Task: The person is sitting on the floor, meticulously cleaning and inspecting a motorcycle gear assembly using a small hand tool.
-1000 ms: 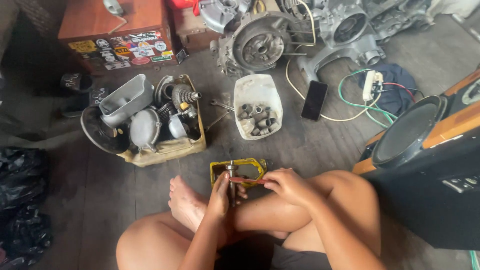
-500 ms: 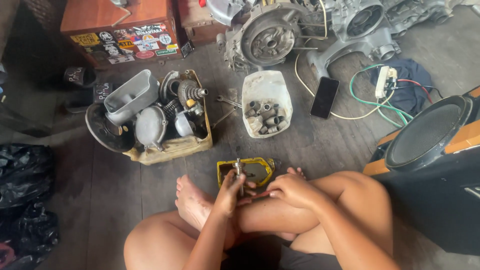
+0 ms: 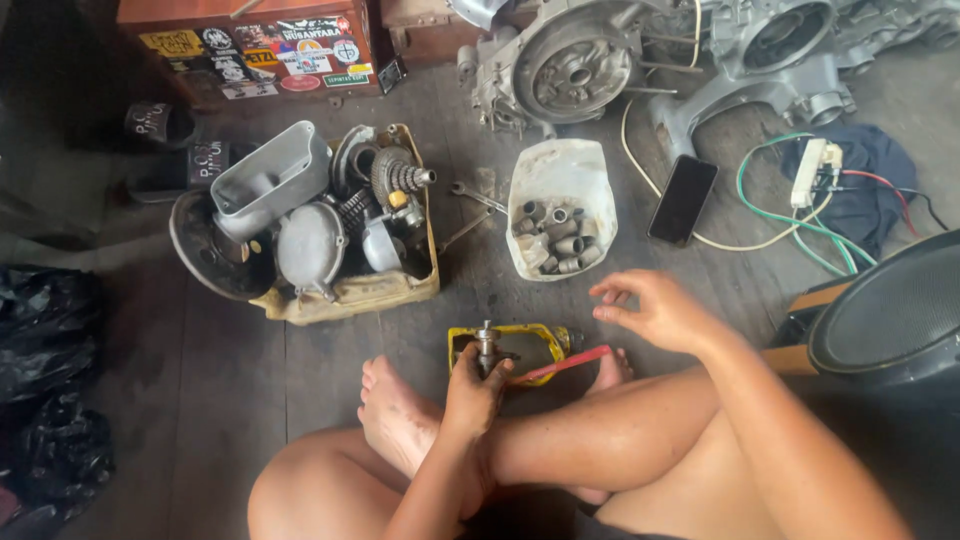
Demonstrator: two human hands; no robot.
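I sit cross-legged on a wooden floor. My left hand (image 3: 475, 385) grips a small metal shaft part (image 3: 487, 343) upright over a yellow cut-open container (image 3: 540, 345) in front of my feet. A red-handled brush (image 3: 565, 363) lies across that container. My right hand (image 3: 650, 308) hovers above and to the right of the container, fingers apart, holding nothing. Just beyond it stands a white plastic tub (image 3: 560, 185) with several metal sockets and sleeves inside.
A yellowish tray (image 3: 345, 295) of engine parts and covers sits at the left. Engine cases (image 3: 575, 65) lie at the back, a black phone (image 3: 682, 200), a wrench (image 3: 478, 197), cables with a power strip (image 3: 815, 170), a speaker (image 3: 895, 310) at right, black bags (image 3: 40, 400) at left.
My right hand has let go of the red brush and lifted up to the right. The brush now rests on the yellow container. The left hand still holds the shaft.
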